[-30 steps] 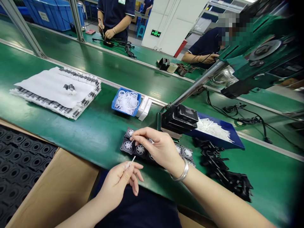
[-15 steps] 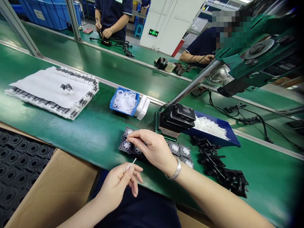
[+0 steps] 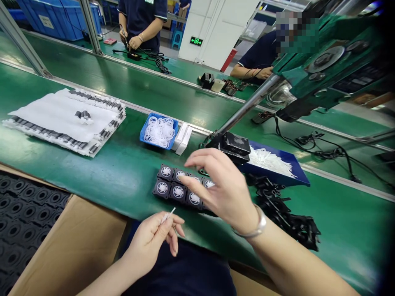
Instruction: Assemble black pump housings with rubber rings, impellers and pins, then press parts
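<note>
In the head view, my left hand [image 3: 152, 234] pinches a few thin white sticks [image 3: 168, 214] between thumb and forefinger, low in front of the bench edge. My right hand [image 3: 220, 187] is raised, thumb and fingers spread apart, with nothing visible between them. Below and behind it, small black square fans [image 3: 162, 188] with white spiral-bladed centres stand in two rows on the green bench. The right hand hides the rows' right end. Beyond the right hand, a dark blue tray [image 3: 303, 177] holds a heap of similar white sticks [image 3: 268, 161].
A green press [image 3: 327, 68] on a slanted steel column leans over the right side. Black plastic parts [image 3: 288, 218] lie piled beneath. Behind the fans sits a blue bin [image 3: 142, 137] of white rings; at left, a white sheet [image 3: 55, 117] covers dark cylinders. Co-workers [image 3: 143, 24] sit opposite.
My right hand has lifted off the fans and swung right, its pinched fingers now spread. More of the fan rows shows. The left hand keeps its place with the white sticks.
</note>
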The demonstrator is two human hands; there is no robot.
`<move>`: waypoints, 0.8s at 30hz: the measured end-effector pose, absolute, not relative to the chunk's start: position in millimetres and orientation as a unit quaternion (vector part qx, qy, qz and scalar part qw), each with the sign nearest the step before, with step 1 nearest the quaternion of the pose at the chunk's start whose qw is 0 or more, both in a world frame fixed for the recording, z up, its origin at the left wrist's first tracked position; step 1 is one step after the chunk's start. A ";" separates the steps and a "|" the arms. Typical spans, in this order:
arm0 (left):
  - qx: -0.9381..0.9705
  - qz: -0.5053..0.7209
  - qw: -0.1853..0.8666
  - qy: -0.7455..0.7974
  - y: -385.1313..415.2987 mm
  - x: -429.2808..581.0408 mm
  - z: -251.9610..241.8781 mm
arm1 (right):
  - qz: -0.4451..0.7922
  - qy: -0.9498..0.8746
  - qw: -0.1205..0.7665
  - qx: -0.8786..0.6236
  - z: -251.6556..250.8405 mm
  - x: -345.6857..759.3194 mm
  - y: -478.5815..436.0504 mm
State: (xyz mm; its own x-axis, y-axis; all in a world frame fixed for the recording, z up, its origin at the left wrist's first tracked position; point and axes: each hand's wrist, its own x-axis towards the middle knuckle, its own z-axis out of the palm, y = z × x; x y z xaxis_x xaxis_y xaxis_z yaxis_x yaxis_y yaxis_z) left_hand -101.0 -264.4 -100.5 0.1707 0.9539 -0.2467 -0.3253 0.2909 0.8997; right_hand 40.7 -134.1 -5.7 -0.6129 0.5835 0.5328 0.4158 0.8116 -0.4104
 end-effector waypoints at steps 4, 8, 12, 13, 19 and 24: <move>0.409 0.444 0.675 0.424 -261.7 -100.6 -95.6 | 0.329 -0.894 0.205 -0.224 -6.2 58.4 -155.6; 0.452 0.405 0.673 0.424 -258.1 -94.8 -95.0 | 0.358 -0.885 0.193 -0.228 -28.0 70.4 -178.1; 0.481 0.361 0.692 0.399 -250.6 -81.9 -105.4 | 0.354 -0.874 0.249 -0.218 -44.0 83.1 -185.1; 0.480 0.340 0.710 0.386 -247.4 -77.5 -107.0 | 0.360 -0.868 0.268 -0.214 -46.2 87.5 -185.1; 0.421 0.288 0.790 0.341 -220.9 -38.2 -74.6 | 0.399 -0.792 0.400 -0.232 -40.3 123.7 -184.6; 0.334 0.319 0.808 0.365 -200.5 3.6 -35.8 | 0.437 -0.711 0.425 -0.351 -16.3 169.0 -148.6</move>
State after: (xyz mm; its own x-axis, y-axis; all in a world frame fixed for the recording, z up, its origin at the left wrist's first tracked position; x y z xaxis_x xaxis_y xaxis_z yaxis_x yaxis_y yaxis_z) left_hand 3.6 -200.5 -35.8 0.5298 0.7595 -0.3775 -0.2717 0.5736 0.7728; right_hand 169.0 -148.6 -16.3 -0.3918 0.8708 0.2972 0.1275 0.3712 -0.9198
